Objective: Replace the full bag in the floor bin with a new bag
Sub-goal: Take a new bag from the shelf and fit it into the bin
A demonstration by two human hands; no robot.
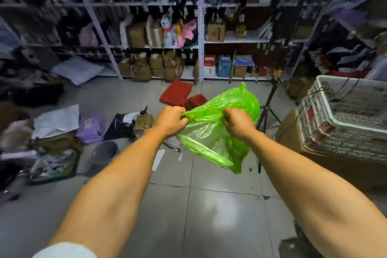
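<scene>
A thin green plastic bag billows in the air in front of me, above the tiled floor. My left hand pinches its rim on the left side, and my right hand pinches the rim on the right, so the mouth is stretched between them. The grey floor bin stands low on the left, below my left forearm, with no bag visible in it from here. A black bag stuffed with rubbish lies on the floor just beyond the bin.
Metal shelves packed with boxes fill the back wall. Red trays lie on the floor ahead. A tripod stands at the right, beside a white crate on a cardboard box. Parcels and clutter crowd the left floor.
</scene>
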